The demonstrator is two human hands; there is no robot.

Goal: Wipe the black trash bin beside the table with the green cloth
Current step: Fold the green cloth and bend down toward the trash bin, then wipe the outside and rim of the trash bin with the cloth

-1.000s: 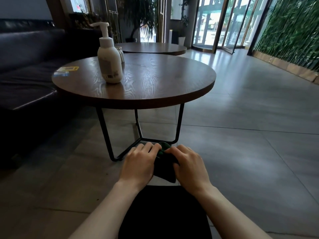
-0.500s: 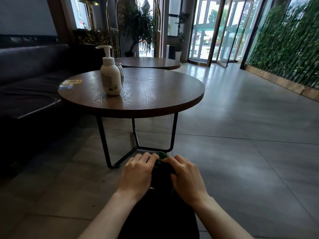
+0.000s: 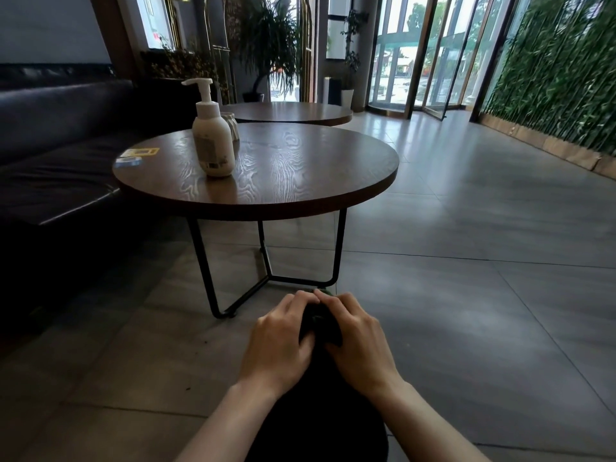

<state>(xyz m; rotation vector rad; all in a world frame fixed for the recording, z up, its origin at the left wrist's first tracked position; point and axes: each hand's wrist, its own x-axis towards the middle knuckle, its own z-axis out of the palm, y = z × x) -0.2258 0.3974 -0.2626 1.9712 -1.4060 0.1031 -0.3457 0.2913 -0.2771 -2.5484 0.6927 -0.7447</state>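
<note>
A black trash bin [image 3: 316, 425] stands on the floor right below me, in front of the round wooden table [image 3: 300, 181]. The dark green cloth [image 3: 320, 323] is bunched on the bin's far top edge. My left hand [image 3: 280, 341] and my right hand [image 3: 358, 338] lie side by side over it, fingers curled round the cloth and fingertips nearly touching. Only a dark strip of cloth shows between the hands, with a green sliver past the fingertips.
A white pump bottle [image 3: 211, 141] and a small cup stand on the table, whose black metal legs [image 3: 266, 281] reach the floor just beyond my hands. A black sofa [image 3: 56, 155] runs along the left. Grey tiled floor [image 3: 483, 295] spreads to the right.
My view has tilted up and pulled back. Both hands have drawn closer together, and the cloth is gathered tighter, with less of it showing.
</note>
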